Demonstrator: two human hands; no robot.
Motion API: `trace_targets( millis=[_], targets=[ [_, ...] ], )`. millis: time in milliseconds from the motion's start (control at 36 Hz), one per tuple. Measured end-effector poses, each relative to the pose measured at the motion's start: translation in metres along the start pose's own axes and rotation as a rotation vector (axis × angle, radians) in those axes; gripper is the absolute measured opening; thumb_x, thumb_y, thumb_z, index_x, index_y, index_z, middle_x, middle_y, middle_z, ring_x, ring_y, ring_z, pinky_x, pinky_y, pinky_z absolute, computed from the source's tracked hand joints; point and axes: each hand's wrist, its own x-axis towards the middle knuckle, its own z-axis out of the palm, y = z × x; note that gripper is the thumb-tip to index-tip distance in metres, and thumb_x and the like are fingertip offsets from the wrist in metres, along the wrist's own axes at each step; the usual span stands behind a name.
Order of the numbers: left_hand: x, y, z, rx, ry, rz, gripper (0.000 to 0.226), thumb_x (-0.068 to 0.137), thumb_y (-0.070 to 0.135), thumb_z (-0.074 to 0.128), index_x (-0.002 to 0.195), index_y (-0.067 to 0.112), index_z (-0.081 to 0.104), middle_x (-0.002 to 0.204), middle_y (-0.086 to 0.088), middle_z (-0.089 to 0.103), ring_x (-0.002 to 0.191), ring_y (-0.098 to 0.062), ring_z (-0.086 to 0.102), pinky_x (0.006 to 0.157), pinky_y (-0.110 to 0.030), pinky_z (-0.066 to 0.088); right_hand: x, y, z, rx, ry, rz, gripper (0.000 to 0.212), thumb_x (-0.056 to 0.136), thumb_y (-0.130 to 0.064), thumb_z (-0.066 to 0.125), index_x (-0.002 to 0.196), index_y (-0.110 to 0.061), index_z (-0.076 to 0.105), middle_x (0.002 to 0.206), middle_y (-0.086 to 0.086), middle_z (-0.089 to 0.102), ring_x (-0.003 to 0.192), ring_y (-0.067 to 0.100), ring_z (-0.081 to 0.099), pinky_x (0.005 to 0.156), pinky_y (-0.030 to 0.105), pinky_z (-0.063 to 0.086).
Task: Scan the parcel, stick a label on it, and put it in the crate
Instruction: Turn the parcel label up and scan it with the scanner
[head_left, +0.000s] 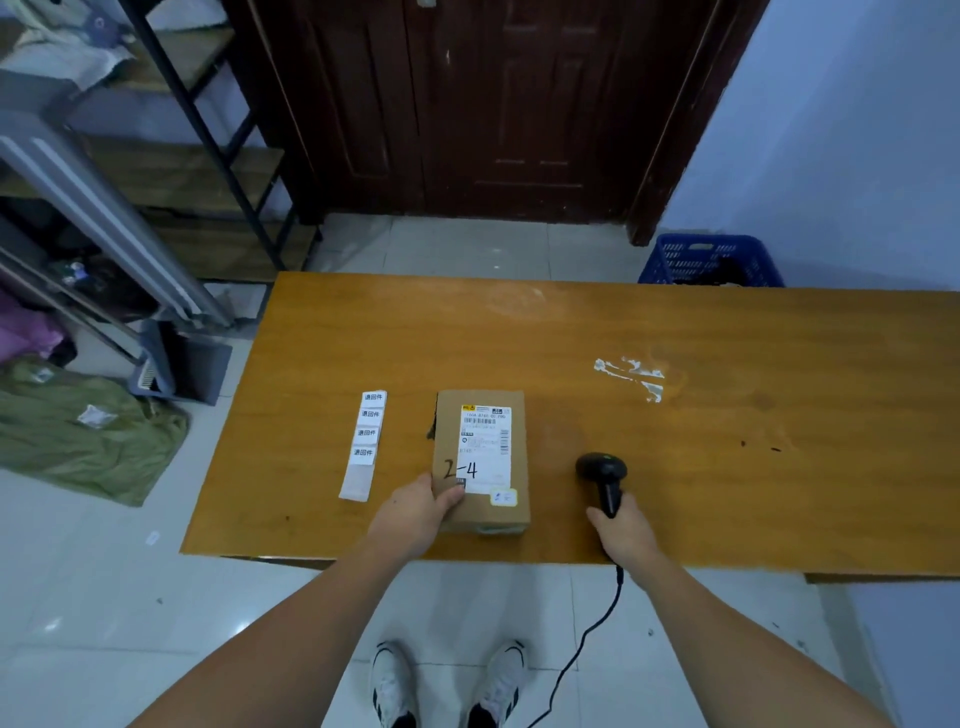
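A small cardboard parcel (483, 457) lies flat on the wooden table (675, 415), its white shipping label up and "2-4" written on it. My left hand (415, 514) grips the parcel's near left corner, thumb on top. My right hand (626, 530) is closed around the handle of a black barcode scanner (602, 475), which rests on the table just right of the parcel, head pointing away from me. A strip of white labels (366, 441) lies left of the parcel. The blue crate (711, 260) stands on the floor beyond the table's far right.
The scanner's black cable (587, 634) hangs off the near table edge to the floor. Torn white tape residue (631, 376) marks the table right of centre. Metal shelving (156, 182) and green fabric (78, 431) sit at the left; a dark door (493, 104) stands behind.
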Motion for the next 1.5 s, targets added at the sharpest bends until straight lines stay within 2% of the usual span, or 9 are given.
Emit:
trace_targets(
  millis=[111, 167, 361, 556, 667, 806, 1111, 1333, 1500],
  targets=[
    [-0.003, 0.004, -0.001, 0.014, -0.011, -0.028, 0.065, 0.096, 0.067, 0.043, 0.141, 0.02, 0.051, 0.131, -0.003, 0.067, 0.108, -0.023, 0.065, 0.08, -0.034, 0.054, -0.002, -0.007, 0.0, 0.048, -0.019, 0.029, 0.026, 0.106, -0.02, 0.051, 0.13, -0.011, 0.048, 0.112, 0.019, 0.065, 0.102, 0.038, 0.068, 0.087, 0.049, 0.055],
    [-0.005, 0.007, -0.002, 0.024, -0.015, -0.035, 0.065, 0.097, 0.066, 0.042, 0.141, 0.019, 0.051, 0.131, -0.004, 0.067, 0.11, -0.024, 0.065, 0.082, -0.035, 0.055, -0.009, -0.016, -0.004, 0.066, -0.024, -0.008, 0.023, 0.104, -0.018, 0.054, 0.126, -0.012, 0.049, 0.108, 0.019, 0.067, 0.1, 0.038, 0.07, 0.079, 0.046, 0.055],
    [-0.008, 0.011, -0.004, 0.016, -0.033, -0.048, 0.06, 0.098, 0.064, 0.043, 0.137, 0.019, 0.053, 0.13, -0.004, 0.066, 0.107, -0.022, 0.064, 0.076, -0.031, 0.051, -0.044, -0.073, -0.01, 0.198, 0.029, -0.201, 0.023, 0.093, -0.017, 0.063, 0.115, -0.019, 0.053, 0.073, 0.011, 0.068, 0.047, 0.016, 0.065, 0.05, 0.032, 0.052],
    [-0.01, 0.014, -0.009, 0.02, -0.033, -0.055, 0.057, 0.098, 0.064, 0.044, 0.133, 0.021, 0.054, 0.126, -0.004, 0.068, 0.103, -0.023, 0.065, 0.081, -0.037, 0.056, -0.085, -0.127, -0.01, 0.09, -0.073, -0.325, 0.013, 0.086, -0.021, 0.057, 0.091, -0.009, 0.057, 0.054, 0.006, 0.062, 0.036, 0.016, 0.06, 0.038, 0.025, 0.047],
    [-0.01, 0.012, -0.009, 0.02, -0.038, -0.058, 0.061, 0.097, 0.066, 0.043, 0.136, 0.02, 0.053, 0.129, -0.005, 0.067, 0.108, -0.024, 0.064, 0.085, -0.038, 0.056, -0.097, -0.144, -0.003, -0.004, -0.075, -0.377, 0.019, 0.086, -0.024, 0.057, 0.085, -0.005, 0.056, 0.058, 0.006, 0.064, 0.037, 0.015, 0.063, 0.041, 0.028, 0.053],
    [-0.009, 0.011, -0.009, 0.039, -0.05, -0.051, 0.058, 0.098, 0.065, 0.043, 0.132, 0.019, 0.054, 0.127, -0.006, 0.067, 0.104, -0.023, 0.064, 0.08, -0.035, 0.055, -0.099, -0.151, 0.007, -0.059, -0.11, -0.356, 0.026, 0.085, -0.027, 0.054, 0.084, -0.001, 0.055, 0.063, 0.011, 0.063, 0.042, 0.022, 0.068, 0.057, 0.048, 0.062],
    [-0.007, 0.011, -0.008, 0.049, -0.055, -0.051, 0.057, 0.098, 0.064, 0.044, 0.134, 0.02, 0.054, 0.13, -0.005, 0.066, 0.108, -0.024, 0.065, 0.082, -0.035, 0.056, -0.087, -0.141, 0.008, -0.014, -0.086, -0.326, 0.019, 0.084, -0.026, 0.055, 0.082, -0.007, 0.056, 0.056, 0.005, 0.062, 0.038, 0.016, 0.065, 0.043, 0.028, 0.052],
    [-0.005, 0.007, -0.004, 0.048, -0.034, -0.043, 0.06, 0.097, 0.067, 0.042, 0.133, 0.022, 0.055, 0.126, -0.002, 0.068, 0.099, -0.02, 0.064, 0.074, -0.032, 0.052, -0.074, -0.118, -0.007, -0.063, -0.051, -0.259, 0.02, 0.089, -0.025, 0.056, 0.075, -0.009, 0.055, 0.055, 0.006, 0.062, 0.037, 0.014, 0.063, 0.046, 0.028, 0.051],
    [-0.004, 0.006, -0.001, 0.021, -0.029, -0.046, 0.062, 0.096, 0.067, 0.043, 0.137, 0.022, 0.053, 0.132, -0.003, 0.066, 0.108, -0.023, 0.065, 0.077, -0.032, 0.055, -0.082, -0.135, 0.006, 0.002, -0.129, -0.317, 0.019, 0.086, -0.022, 0.055, 0.073, -0.008, 0.055, 0.051, 0.007, 0.06, 0.037, 0.016, 0.062, 0.047, 0.03, 0.051]
  ],
)
